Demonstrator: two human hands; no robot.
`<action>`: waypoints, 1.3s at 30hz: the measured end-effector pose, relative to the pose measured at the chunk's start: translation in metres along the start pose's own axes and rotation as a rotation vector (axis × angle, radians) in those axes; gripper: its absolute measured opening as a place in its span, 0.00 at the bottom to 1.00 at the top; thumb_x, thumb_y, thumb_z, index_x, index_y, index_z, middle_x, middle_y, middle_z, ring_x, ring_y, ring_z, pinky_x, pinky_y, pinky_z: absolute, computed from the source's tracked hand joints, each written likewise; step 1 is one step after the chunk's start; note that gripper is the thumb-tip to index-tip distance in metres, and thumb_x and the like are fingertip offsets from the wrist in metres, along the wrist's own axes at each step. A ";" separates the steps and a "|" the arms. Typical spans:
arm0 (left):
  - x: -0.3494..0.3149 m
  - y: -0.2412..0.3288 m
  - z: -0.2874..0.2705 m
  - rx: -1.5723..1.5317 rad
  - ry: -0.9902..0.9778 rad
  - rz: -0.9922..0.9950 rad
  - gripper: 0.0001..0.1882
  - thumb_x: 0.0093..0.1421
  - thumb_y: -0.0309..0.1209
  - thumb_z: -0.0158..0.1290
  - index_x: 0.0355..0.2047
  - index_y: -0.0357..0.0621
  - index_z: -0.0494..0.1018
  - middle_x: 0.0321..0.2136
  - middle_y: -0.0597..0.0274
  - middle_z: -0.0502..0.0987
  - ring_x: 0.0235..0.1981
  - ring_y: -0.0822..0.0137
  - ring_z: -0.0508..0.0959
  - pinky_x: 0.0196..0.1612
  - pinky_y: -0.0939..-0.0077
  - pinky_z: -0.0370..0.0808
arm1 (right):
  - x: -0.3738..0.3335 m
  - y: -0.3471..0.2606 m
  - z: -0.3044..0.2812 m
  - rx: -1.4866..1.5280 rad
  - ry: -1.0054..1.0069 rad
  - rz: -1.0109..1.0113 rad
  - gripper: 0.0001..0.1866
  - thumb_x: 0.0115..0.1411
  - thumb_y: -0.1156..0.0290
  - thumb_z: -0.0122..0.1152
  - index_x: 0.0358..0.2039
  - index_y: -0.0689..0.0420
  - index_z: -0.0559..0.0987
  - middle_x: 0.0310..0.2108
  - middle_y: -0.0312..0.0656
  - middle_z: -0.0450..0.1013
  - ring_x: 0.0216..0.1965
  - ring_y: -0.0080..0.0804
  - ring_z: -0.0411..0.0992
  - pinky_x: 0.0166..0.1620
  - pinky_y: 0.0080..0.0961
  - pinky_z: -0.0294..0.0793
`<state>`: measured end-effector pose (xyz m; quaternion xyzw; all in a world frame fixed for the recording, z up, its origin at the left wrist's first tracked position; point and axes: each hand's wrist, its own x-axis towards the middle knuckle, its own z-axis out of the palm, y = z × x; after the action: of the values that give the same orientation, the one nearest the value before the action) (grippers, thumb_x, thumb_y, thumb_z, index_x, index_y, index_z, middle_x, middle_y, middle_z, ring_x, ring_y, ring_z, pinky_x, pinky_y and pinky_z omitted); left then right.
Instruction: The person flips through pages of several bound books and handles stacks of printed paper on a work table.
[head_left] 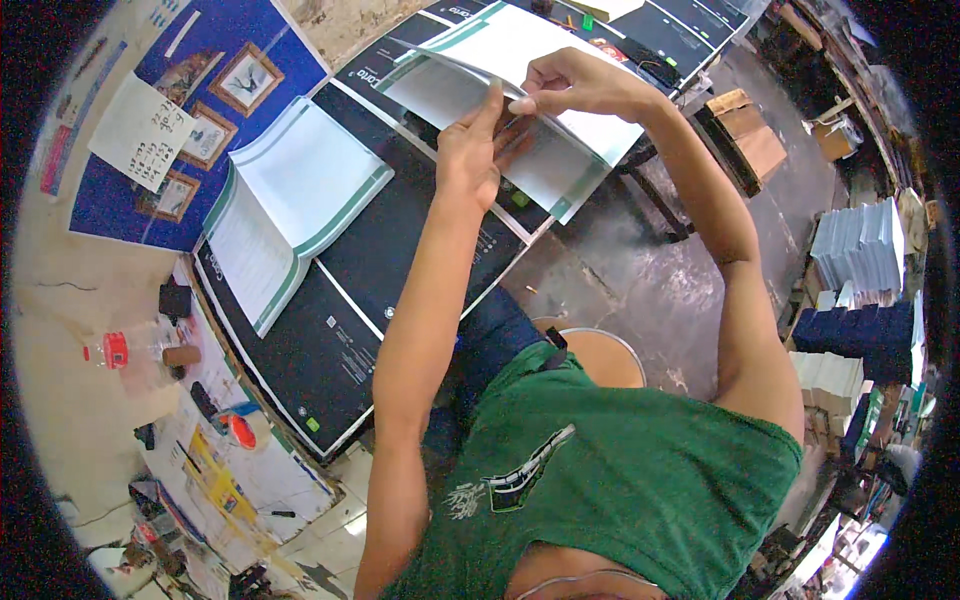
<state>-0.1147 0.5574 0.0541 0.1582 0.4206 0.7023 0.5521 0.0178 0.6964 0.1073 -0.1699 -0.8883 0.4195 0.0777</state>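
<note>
Near: person's green sleeveless top [640, 450]; just beyond, round tan stool seat [605, 358], partly hidden. Mid: black-panelled worktop [360, 245], white seams, running diag. from lower L to upper R. Over its near edge, approx. centre, green-bordered sheets [555, 170], near part raised, rest lying back on the worktop. R hand [590, 88] pinches their edge, thumb vs. fingers; L hand [470, 160] is upright against same edge, fingertips near R thumb, grip unclear (cannot tell). Open booklet [320, 180], also green-bordered, lies L of hands. Adj. lower L: cluttered white surface [185, 500] w/ orange tape roll [240, 430]; clear bottle [150, 345], red cap, nearby. Far L: wall w/ blue board [110, 205], incl. three framed pictures [245, 80]. R: worn grey floor [690, 310], cardboard box [750, 145], white paper stacks [855, 245] along far R side.
</note>
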 end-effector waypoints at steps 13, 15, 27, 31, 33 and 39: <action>-0.020 -0.002 -0.036 0.284 0.221 0.078 0.13 0.57 0.33 0.61 0.37 0.36 0.75 0.31 0.60 0.77 0.29 0.69 0.78 0.28 0.77 0.77 | -0.013 -0.022 -0.035 -0.319 0.134 -0.083 0.20 0.65 0.60 0.55 0.44 0.67 0.77 0.33 0.43 0.77 0.35 0.27 0.74 0.41 0.25 0.72; -0.020 -0.005 -0.039 0.347 0.302 0.136 0.10 0.58 0.29 0.60 0.34 0.34 0.75 0.26 0.60 0.77 0.23 0.72 0.78 0.21 0.84 0.72 | -0.016 -0.032 -0.040 -0.301 0.120 -0.047 0.19 0.66 0.60 0.53 0.42 0.67 0.76 0.28 0.46 0.77 0.33 0.31 0.74 0.40 0.29 0.73; -0.048 0.009 -0.076 0.189 0.280 0.100 0.07 0.60 0.33 0.57 0.33 0.44 0.74 0.27 0.66 0.75 0.28 0.72 0.74 0.30 0.75 0.73 | -0.043 -0.038 -0.044 -0.333 0.478 -0.191 0.19 0.64 0.61 0.57 0.46 0.64 0.77 0.45 0.47 0.76 0.48 0.31 0.73 0.53 0.27 0.69; -0.092 0.019 -0.129 0.231 0.226 0.272 0.13 0.63 0.38 0.53 0.39 0.40 0.74 0.35 0.62 0.77 0.31 0.71 0.75 0.35 0.73 0.72 | -0.086 -0.098 -0.030 0.000 0.696 0.041 0.18 0.61 0.64 0.61 0.50 0.57 0.78 0.51 0.41 0.73 0.55 0.29 0.68 0.60 0.26 0.63; -0.127 0.035 -0.137 0.215 0.317 0.227 0.18 0.64 0.40 0.52 0.43 0.35 0.75 0.37 0.62 0.77 0.34 0.73 0.74 0.42 0.75 0.71 | -0.104 -0.082 -0.034 -0.115 0.708 0.014 0.13 0.63 0.68 0.54 0.47 0.52 0.81 0.55 0.40 0.70 0.58 0.30 0.66 0.61 0.27 0.62; -0.241 0.097 -0.241 0.389 0.674 0.355 0.17 0.62 0.38 0.55 0.44 0.36 0.76 0.33 0.63 0.79 0.30 0.74 0.75 0.37 0.79 0.72 | -0.080 -0.096 0.048 0.284 0.552 0.052 0.17 0.58 0.69 0.63 0.46 0.63 0.79 0.47 0.46 0.74 0.49 0.27 0.70 0.53 0.25 0.68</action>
<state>-0.2602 0.2344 0.0432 0.0908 0.6685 0.7064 0.2141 0.0558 0.5764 0.1513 -0.2876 -0.7615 0.4793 0.3281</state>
